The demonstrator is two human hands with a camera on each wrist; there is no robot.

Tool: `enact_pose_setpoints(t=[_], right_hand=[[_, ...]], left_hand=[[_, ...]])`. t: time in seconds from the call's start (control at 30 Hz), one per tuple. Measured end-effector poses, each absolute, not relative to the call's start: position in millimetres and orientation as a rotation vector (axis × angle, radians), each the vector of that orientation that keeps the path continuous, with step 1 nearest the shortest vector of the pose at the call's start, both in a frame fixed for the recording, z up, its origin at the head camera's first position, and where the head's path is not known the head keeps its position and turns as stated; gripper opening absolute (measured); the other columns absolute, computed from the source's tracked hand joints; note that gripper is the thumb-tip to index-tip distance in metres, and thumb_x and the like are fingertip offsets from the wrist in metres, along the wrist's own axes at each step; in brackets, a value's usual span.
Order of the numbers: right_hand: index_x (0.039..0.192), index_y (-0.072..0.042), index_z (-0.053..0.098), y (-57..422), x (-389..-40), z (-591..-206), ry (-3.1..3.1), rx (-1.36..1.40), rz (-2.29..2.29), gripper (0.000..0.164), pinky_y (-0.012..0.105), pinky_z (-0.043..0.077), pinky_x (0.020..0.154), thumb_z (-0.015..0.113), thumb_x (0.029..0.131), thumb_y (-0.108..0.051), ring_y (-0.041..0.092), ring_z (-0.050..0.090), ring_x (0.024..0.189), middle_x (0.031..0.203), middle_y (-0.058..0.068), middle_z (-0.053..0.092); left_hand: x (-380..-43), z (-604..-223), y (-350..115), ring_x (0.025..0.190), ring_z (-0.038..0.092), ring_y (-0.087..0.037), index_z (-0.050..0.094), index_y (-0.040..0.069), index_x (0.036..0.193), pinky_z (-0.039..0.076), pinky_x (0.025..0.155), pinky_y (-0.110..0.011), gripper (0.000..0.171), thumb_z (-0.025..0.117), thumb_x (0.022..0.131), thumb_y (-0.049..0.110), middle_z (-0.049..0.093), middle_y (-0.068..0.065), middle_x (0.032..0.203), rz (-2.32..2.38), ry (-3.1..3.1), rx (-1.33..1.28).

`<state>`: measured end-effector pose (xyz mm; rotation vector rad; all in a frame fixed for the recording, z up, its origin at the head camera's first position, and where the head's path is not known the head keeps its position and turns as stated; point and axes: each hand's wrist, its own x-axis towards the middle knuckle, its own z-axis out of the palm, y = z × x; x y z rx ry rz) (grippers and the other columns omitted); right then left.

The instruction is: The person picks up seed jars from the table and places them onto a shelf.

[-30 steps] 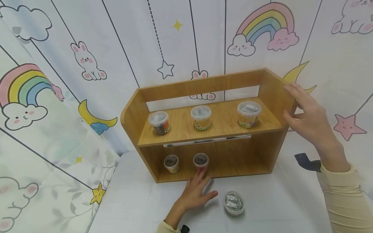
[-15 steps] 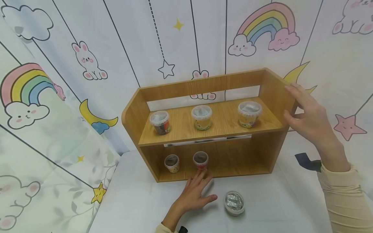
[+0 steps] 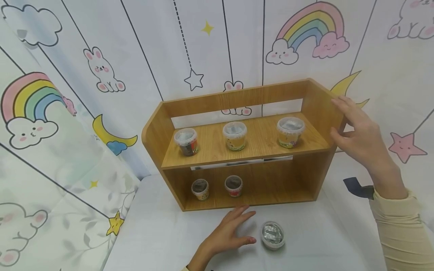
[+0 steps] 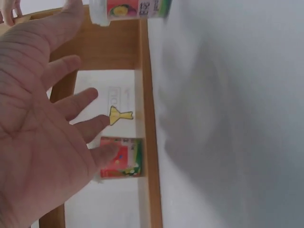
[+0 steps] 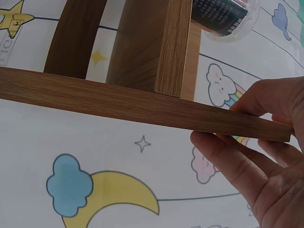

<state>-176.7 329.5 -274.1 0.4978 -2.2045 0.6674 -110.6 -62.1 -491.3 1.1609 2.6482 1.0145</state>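
A two-tier wooden shelf stands on the white-covered table. My right hand grips its right side panel, thumb on one face and fingers on the other. My left hand, fingers spread and holding nothing, hovers in front of the lower tier. Just behind it a small lidded plastic tub with a red label sits on that tier, apart from the fingers. Right of my left thumb, a lidded tub with silvery contents rests on the table; the left wrist view shows its label at the top.
On the lower tier's left is a small yellow-labelled tub. The upper tier carries a dark-and-red tub, a yellow tub and another yellow-labelled tub. A patterned curtain hangs behind the shelf.
My left hand has drawn back from the red-labelled tub towards the table's front, leaving it on the lower tier, slightly further in. My right hand has stayed on the side panel.
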Motion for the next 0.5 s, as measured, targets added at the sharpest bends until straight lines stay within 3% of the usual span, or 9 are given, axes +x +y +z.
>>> enact_pose_setpoints(t=[0.13, 0.23, 0.5], right_hand=[[0.15, -0.014, 0.044, 329, -176, -274, -2.198, 0.502, 0.664, 0.086, -0.003, 0.031, 0.075, 0.071, 0.075, 0.018, 0.028, 0.04, 0.138, 0.156, 0.007, 0.036], [0.149, -0.014, 0.044, 329, -176, -274, -2.191, 0.509, 0.655, 0.086, -0.003, 0.031, 0.076, 0.071, 0.074, 0.018, 0.029, 0.041, 0.137, 0.155, 0.007, 0.037], [0.149, -0.014, 0.044, 328, -175, -273, -2.19, 0.506, 0.65, 0.085, -0.003, 0.031, 0.076, 0.07, 0.075, 0.018, 0.028, 0.042, 0.137, 0.156, 0.003, 0.036]], left_hand=[[-108, -495, -57, 0.144, 0.028, -0.034, 0.044, 0.031, 0.148, 0.032, 0.11, -0.056, 0.073, 0.075, 0.084, 0.048, 0.032, -0.001, 0.157, 1.124, 2.574, 1.216], [-107, -498, -54, 0.143, 0.032, -0.028, 0.047, 0.027, 0.146, 0.036, 0.11, -0.049, 0.073, 0.078, 0.083, 0.043, 0.034, 0.002, 0.156, 1.163, 2.539, 1.284], [-106, -503, -45, 0.137, 0.042, -0.022, 0.057, 0.017, 0.139, 0.038, 0.109, -0.04, 0.064, 0.083, 0.081, 0.027, 0.044, -0.005, 0.15, 1.258, 2.408, 1.439]])
